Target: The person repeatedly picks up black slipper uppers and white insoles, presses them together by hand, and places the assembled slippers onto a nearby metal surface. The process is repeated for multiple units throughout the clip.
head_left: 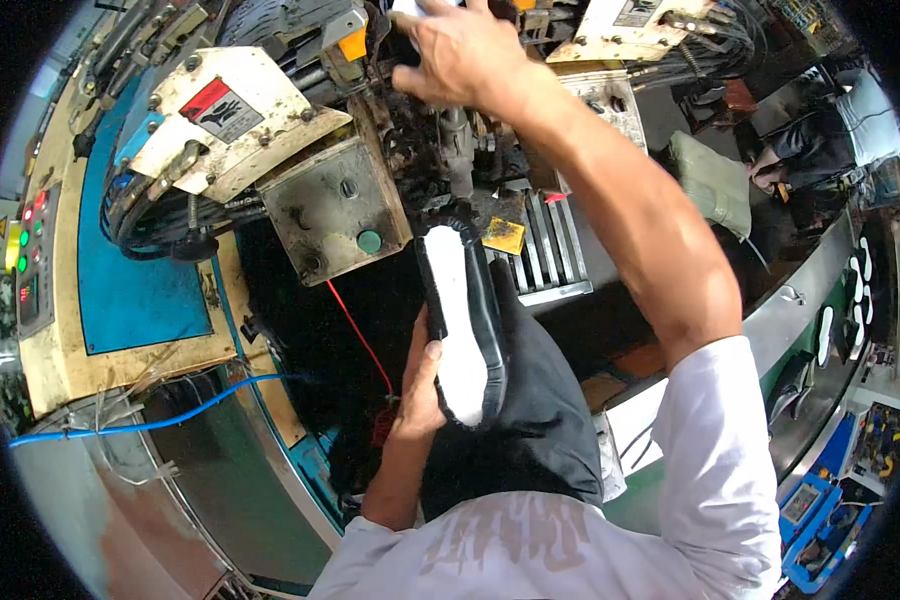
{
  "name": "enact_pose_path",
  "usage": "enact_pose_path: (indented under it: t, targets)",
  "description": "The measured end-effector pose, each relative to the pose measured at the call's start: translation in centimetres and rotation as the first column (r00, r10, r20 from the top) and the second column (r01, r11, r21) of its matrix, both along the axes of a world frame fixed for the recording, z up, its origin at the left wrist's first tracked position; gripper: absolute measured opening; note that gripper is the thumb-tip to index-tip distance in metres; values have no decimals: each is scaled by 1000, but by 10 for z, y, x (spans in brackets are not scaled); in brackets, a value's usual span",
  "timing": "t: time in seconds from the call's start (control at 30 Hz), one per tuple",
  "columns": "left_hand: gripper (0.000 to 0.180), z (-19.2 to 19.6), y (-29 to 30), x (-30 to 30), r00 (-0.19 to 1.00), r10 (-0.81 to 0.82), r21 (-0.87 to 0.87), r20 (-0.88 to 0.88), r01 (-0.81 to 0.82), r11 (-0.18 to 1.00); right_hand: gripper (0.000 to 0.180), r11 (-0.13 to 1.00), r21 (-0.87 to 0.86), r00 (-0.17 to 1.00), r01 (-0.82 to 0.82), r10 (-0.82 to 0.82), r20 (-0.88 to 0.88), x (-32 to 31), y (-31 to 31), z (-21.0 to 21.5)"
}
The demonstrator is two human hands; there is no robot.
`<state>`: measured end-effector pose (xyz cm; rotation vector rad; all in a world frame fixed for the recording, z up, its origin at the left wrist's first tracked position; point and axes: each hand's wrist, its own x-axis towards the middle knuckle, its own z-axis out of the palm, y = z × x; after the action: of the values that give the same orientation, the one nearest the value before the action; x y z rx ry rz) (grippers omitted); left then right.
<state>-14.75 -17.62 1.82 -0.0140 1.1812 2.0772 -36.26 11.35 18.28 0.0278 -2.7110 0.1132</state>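
My left hand (426, 398) is wrapped round the side of a black shoe upper (482, 330) stretched over a form, sole side up. A long white insole (455, 310) covers its underside, with the black edge gathered all round. Its toe points away from me, towards the machine. My right arm reaches up over the machine (457, 150), and my right hand (460, 55) is at its top with thumb and fingers apart. Some white thing (425, 8) shows at those fingertips, cut off by the picture's upper edge; I cannot tell whether they touch it.
Cream guard plates (235, 125) flank the machine, above a stained metal box (335, 210) with a green button. A control panel (32, 255) stands at left; a blue hose (170, 425) crosses below. At right, white insoles (858, 290) lie along a conveyor, and another person's hand (767, 172) shows.
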Motion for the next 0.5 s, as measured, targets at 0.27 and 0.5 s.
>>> enact_pose_path:
  t: [0.27,0.5]
  targets:
    - [79,-17,20,-22,996,8,28,85,-10,1000,74,989,-129,983,-77,97,158,-26,11,8]
    - [86,10,11,-29,977,-111,286,182,56,957,76,983,-158,975,-95,124,183,-26,14,13]
